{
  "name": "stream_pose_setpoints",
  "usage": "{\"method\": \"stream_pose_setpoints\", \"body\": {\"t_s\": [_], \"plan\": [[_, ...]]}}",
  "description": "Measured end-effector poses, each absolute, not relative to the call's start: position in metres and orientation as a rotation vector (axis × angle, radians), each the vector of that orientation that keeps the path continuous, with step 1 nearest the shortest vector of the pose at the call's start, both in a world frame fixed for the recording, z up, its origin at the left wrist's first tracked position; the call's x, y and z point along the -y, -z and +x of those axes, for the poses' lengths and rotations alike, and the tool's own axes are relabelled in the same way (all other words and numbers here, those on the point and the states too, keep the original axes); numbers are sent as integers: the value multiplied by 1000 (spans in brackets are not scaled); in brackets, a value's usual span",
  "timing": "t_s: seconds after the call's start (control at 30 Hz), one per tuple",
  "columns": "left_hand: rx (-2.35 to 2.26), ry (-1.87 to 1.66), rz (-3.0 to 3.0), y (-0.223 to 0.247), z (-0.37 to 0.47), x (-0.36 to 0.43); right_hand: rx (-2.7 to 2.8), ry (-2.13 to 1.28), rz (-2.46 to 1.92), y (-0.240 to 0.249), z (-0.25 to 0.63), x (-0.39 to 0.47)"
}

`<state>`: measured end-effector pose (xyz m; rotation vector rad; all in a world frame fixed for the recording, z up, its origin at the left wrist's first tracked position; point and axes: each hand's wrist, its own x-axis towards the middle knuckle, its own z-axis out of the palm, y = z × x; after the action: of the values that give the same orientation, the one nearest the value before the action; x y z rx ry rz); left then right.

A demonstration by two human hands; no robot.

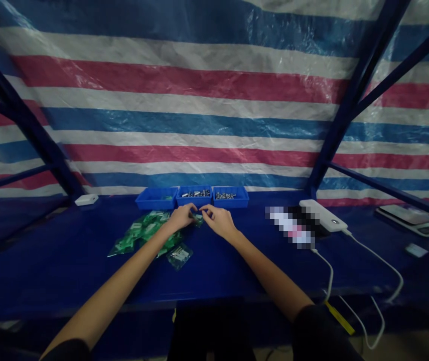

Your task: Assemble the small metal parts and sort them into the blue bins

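Both of my hands are near the middle of the blue table, just in front of the blue trays. My left hand (182, 216) has its fingers closed on a small clear-green bag (198, 219). Close beside it on the right, my right hand (217, 219) is bent with its fingertips near the bag's upper edge; whether they pinch it is too small to tell. A heap of green bags (139, 231) lies left of and under my left forearm. One separate clear bag (180, 255) with small parts lies in front of the heap.
Along the back stand a left blue tray (155, 204), a middle tray (194, 201) and a right tray (231, 203), the latter two with metal parts. At right are a blurred-out device (293, 228), a white power bank (323, 215), cables and a scale (406, 218).
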<state>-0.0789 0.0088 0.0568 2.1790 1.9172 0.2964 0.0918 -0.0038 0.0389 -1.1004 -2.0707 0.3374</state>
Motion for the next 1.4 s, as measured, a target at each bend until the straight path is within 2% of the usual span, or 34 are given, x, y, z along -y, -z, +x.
{"method": "stream_pose_setpoints", "body": {"t_s": [0.17,0.27,0.5,0.67,0.8,0.97,1.2,1.4], "plan": [[-2144,-179,2149,-49,-58,-14,1982,-345,-1162,-39,95,-2],[-2020,-177,2100,-44,-55,-21,2004,-338,-1168,-38,94,-2],[-1391,-789,2143,-42,-52,-18,1877,-299,-1070,-41,92,0],[-1228,-1155,1765,-52,-47,-5,1758,-624,-1037,-42,92,1],[-1175,-1237,1566,-52,-45,-1,1628,-947,-1009,-43,91,-2],[-1118,-1360,1510,-53,-40,5,1548,-1147,-831,-42,91,-6],[-1145,-1443,1580,-55,-38,5,1484,-1085,-830,-34,91,-13],[-1159,-1479,1858,-58,-42,1,1468,-780,-861,-37,96,-14]]}}
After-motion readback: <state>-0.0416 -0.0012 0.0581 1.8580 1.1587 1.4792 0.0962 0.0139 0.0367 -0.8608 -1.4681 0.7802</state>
